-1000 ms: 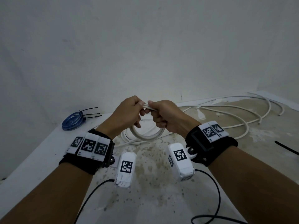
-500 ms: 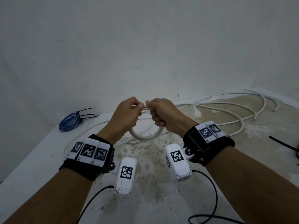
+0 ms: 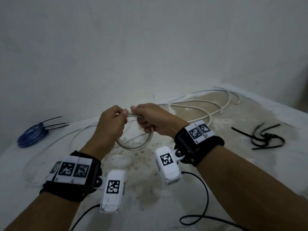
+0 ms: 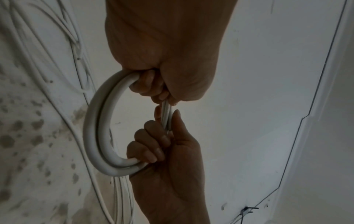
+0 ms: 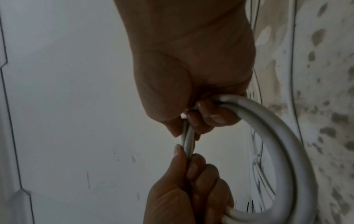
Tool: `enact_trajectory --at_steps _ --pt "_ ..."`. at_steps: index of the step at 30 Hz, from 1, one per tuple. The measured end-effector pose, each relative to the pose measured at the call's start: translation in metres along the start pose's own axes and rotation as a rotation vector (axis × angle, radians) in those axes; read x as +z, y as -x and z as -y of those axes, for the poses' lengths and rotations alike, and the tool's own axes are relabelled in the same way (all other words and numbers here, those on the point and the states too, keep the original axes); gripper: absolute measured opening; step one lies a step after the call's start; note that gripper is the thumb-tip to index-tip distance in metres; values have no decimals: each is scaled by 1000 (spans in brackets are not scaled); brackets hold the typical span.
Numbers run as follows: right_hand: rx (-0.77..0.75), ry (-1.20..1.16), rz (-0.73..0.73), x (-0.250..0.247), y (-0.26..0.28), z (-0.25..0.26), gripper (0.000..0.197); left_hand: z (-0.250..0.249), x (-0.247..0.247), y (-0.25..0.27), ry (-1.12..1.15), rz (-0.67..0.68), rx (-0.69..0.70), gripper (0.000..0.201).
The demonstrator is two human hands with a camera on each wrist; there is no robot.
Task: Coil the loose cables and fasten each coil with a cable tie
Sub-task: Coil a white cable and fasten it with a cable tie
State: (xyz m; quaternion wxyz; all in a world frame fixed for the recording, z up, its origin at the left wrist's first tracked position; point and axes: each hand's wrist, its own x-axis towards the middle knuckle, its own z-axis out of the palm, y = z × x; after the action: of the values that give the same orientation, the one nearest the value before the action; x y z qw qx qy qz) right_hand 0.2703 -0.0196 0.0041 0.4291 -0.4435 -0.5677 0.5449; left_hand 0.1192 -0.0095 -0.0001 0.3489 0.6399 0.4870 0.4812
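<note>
Both hands gripped the same white cable coil (image 3: 135,144), held up above the table (image 3: 250,172) approx mid-scene. Left hand (image 3: 111,124) & right hand (image 3: 150,120) met knuckle to knuckle at the coil's top, thumbs nearly touching, fingers curled round the strands. In the left wrist view the coil (image 4: 97,124) showed two thick, smooth, off-white turns lying side by side in a C-shaped arc, w/ the left hand (image 4: 164,63) clamping the upper end and the right hand (image 4: 168,166) the lower. A short straight bit of two strands ran between the grips, pinched by thumb and fingers on each side. Right wrist view gave the mirror: coil (image 5: 283,136) arcing to the right, right hand (image 5: 191,75) above, left hand (image 5: 182,197) below.

Both forearms reached fwd from the near edge, wrists roughly level, each w/ a black band carrying tag markers and a white camera block.

The rest of the white cable (image 3: 208,112) trailed off the coil in loose loops across the far right of the table, plus thinner runs to the left. A blue coil (image 3: 31,136) w/ black ties sat far left; loose black cable ties (image 3: 263,137) lay at right.

Palm sides of the grips were hidden from the head cam, the coil's top was covered by fingers, and the wrist views were dim, so the exact no. of turns couldn't be told.
</note>
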Motion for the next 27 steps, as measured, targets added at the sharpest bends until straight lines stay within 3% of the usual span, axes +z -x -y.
enact_trajectory --at_steps 4,6,8,10,12,14,16,19,21,27 --pt "13 17 -59 -32 24 -4 34 -9 35 6 55 52 -8 21" --pt "27 70 -152 -53 38 -5 45 -12 50 9 82 86 -14 26" --pt "48 199 -298 -80 50 -10 43 -13 64 12 114 119 -26 30" --pt "87 483 -436 -111 63 -18 32 -14 77 15 139 147 -41 32" --pt "197 915 -520 -145 80 -24 25 -16 90 19 147 176 -50 32" --pt "322 1204 -577 -172 102 -27 25 -20 100 24 142 209 -55 31" --pt "436 1325 -587 -196 122 -31 23 -24 107 28 151 233 -64 30" --pt "602 1422 -453 -218 138 -40 31 -30 114 33 160 249 -74 28" --pt "630 1473 -420 -223 143 -49 39 -32 117 36 154 263 -72 28" --pt "654 1463 -407 -224 140 -52 28 -37 108 44 141 271 -64 26"
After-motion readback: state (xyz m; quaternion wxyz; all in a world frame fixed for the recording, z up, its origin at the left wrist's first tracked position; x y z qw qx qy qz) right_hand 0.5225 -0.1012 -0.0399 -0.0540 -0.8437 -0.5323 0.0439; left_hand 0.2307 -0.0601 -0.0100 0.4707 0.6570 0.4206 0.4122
